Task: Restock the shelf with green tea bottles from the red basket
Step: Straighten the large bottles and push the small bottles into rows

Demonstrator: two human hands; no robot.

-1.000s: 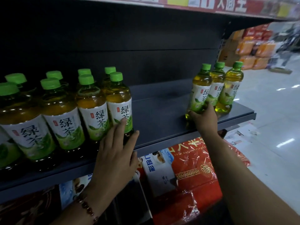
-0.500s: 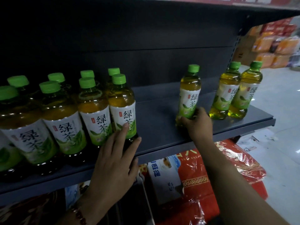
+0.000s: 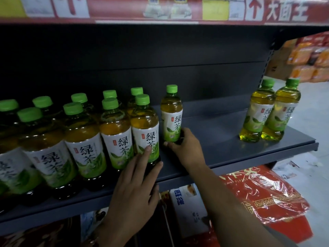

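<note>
One dark grey shelf (image 3: pixel 231 154) carries the green tea bottles. The packed group (image 3: pixel 85 145) at its left shows ten green caps, some at the frame's edge. Two more bottles (image 3: pixel 268 113) stand together at the right end. One single bottle (image 3: pixel 171 114) stands upright just beside the group; half a second ago it stood mid-shelf, well apart. The right hand (image 3: pixel 185 148) has its fingers curled round its base. The left hand (image 3: pixel 135 189) rests straight fingers on the group's front right bottle (image 3: pixel 145 131), as before.

Bottles (image 3: pixel 171 114): green caps, amber-yellow tea, white-green labels, black characters. Shelf (image 3: pixel 222 139): dark grey. Header strip (image 3: pixel 178 9): red, yellow.
</note>
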